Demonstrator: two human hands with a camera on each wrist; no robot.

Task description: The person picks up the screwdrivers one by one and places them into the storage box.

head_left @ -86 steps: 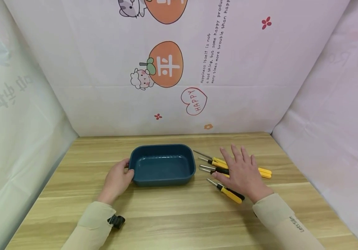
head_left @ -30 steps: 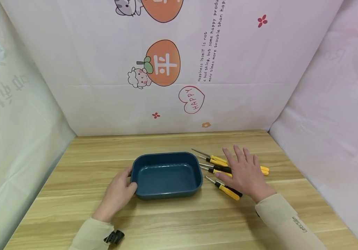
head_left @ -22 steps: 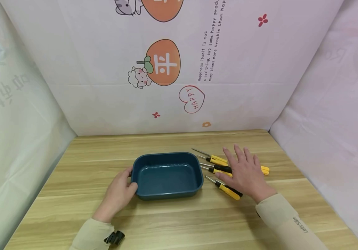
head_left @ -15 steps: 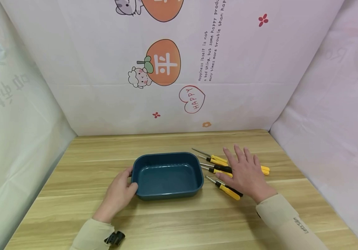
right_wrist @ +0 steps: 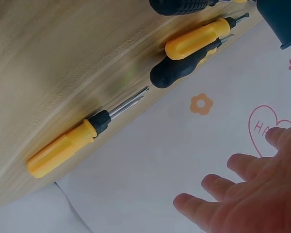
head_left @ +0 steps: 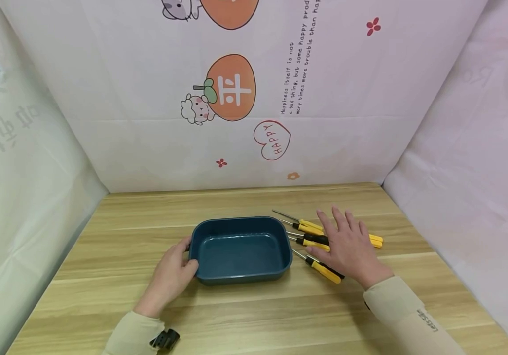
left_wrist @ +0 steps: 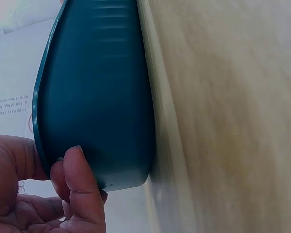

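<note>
My left hand grips the left end of a dark blue-green rectangular tub, thumb on the near corner and fingers behind the end wall. The left wrist view shows the tub's side wall upright close over the table, with the fingers curled at its end. My right hand is spread palm down over a group of screwdrivers, holding none. A yellow screwdriver points toward the tub beside a black one. Behind them lie a black-handled screwdriver and several yellow ones, partly hidden by the hand.
The wood-grain table is walled on three sides by printed white cloth. The screwdriver tips lie close to the tub's right end. Yellow handle ends show to the right of my right hand.
My left hand has drawn the tub toward me and to the right, its right end now near the screwdriver tips. The right hand stays spread over the screwdrivers.
</note>
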